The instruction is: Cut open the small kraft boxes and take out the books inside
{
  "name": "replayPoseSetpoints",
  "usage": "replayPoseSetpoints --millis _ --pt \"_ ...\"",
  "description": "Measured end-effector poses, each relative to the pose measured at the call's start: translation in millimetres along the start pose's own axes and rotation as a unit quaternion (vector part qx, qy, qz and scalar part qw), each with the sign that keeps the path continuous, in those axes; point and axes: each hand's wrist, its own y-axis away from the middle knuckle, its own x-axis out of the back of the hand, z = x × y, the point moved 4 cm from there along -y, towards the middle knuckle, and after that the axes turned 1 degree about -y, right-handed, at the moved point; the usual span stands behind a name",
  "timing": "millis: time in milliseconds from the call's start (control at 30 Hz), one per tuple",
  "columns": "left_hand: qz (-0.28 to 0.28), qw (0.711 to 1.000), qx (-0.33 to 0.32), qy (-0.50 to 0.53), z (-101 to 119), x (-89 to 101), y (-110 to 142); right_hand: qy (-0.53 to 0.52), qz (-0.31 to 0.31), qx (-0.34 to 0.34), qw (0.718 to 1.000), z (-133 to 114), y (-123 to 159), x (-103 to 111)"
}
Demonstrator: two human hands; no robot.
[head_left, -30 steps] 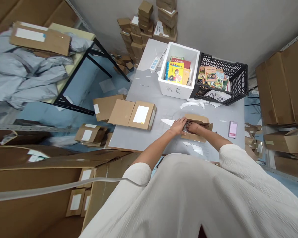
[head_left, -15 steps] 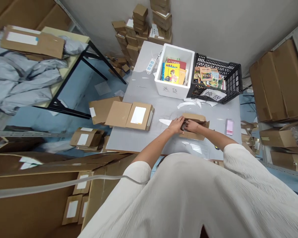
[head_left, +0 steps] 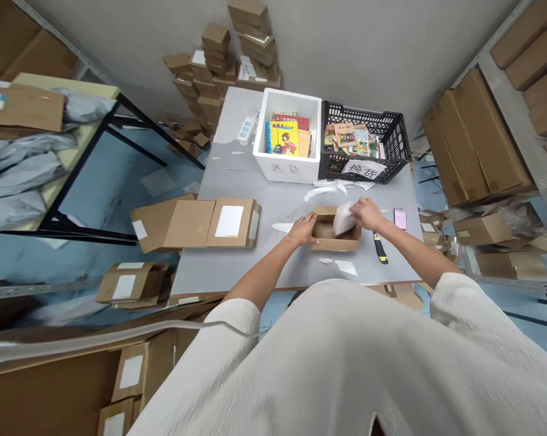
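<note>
An opened small cardboard box (head_left: 335,244) sits near the front of the grey table (head_left: 273,266). My left hand (head_left: 303,229) grips its left end, with the thumb along the front side. At the box's right end, my right hand (head_left: 366,214) pinches a whitish wrapped bundle (head_left: 344,218), which looks like bubble wrap and is tilted, partly above the box's opening. What the wrapping contains cannot be made out. Brown bottom shows in the left part of the box. A black-and-yellow utility knife (head_left: 380,248) lies just right of it.
Behind the box stand a white foam bin (head_left: 286,171) and a black plastic crate (head_left: 391,172), both with books. A flattened-looking labelled carton (head_left: 230,223) lies at left. A phone (head_left: 400,219) and paper scraps (head_left: 346,267) are on the table. Carton-filled shelves flank the right side.
My right hand has lifted the whitish bundle up at the box's right end. My left hand has shifted to the box's left end. The view has turned, and the utility knife now shows fully.
</note>
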Motion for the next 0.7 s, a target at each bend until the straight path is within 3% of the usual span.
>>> replayPoseSetpoints --millis 100,167,233,333,467,500,567,600,700 --pt "-0.008 1.000 0.011 -0.013 0 1.7 0 -0.095 0.145 -0.105 0.979 44 27 32" --pt "-0.011 1.000 0.015 -0.024 0 3.0 0 -0.182 0.249 -0.166 0.937 74 48 43" --pt "-0.017 0.999 0.023 -0.035 2 4.3 1 -0.263 0.331 -0.217 0.880 99 69 40" --pt "-0.024 0.998 0.035 -0.054 4 6.9 2 -0.335 0.383 -0.298 0.807 121 93 12" --pt "-0.032 0.996 0.044 -0.076 8 10.0 2 -0.380 0.366 -0.423 0.737 123 114 -51" --pt "-0.035 0.995 0.047 -0.083 8 10.3 2 -0.369 0.352 -0.452 0.731 119 118 -66" --pt "-0.043 0.993 0.055 -0.097 7 10.1 0 -0.326 0.302 -0.482 0.755 111 121 -91" --pt "-0.047 0.992 0.058 -0.103 7 9.7 0 -0.299 0.274 -0.473 0.783 107 120 -101" --pt "-0.051 0.990 0.065 -0.113 6 7.6 -2 -0.289 0.248 -0.434 0.817 98 116 -121"
